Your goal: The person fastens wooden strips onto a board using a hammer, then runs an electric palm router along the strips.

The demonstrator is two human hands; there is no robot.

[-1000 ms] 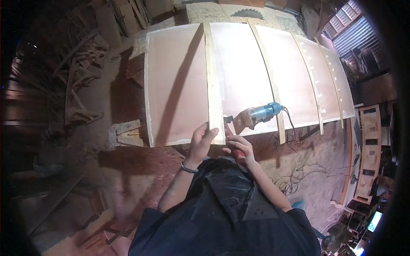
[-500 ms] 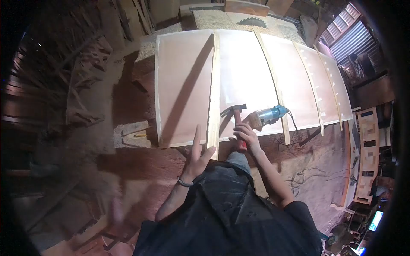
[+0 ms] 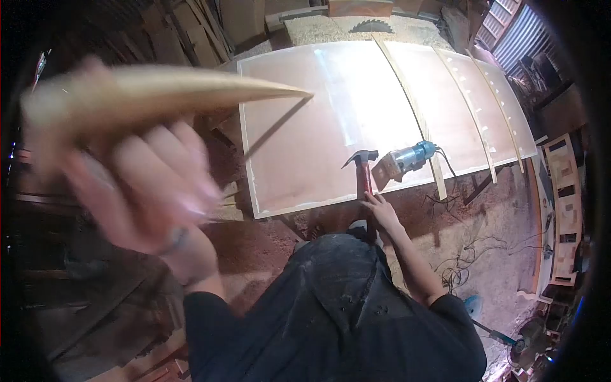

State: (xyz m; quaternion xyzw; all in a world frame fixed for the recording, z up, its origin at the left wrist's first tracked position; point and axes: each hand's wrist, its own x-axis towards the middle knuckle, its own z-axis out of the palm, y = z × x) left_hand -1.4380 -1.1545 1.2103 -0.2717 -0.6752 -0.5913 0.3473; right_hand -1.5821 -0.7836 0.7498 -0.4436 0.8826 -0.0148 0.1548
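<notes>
My left hand is raised close to the camera at left, blurred, with its fingers closed around a long wooden strip. The strip's far end points right, over the bare left section of a large pale panel. My right hand is at the panel's near edge, fingers on the red handle of a claw hammer. The hammer's dark head is over the panel. Just right of it, a teal and silver power tool with a cord lies on the panel.
Several wooden strips, such as this one, cross the panel's right part. Beyond the far edge is a toothed saw blade among sawdust. Tangled cords lie on the floor at right, near a slatted wooden frame.
My left hand has lifted the wooden strip off the panel and swung it up and left, towards the camera. The hammer, with my right hand on it, has shifted slightly right in view.
</notes>
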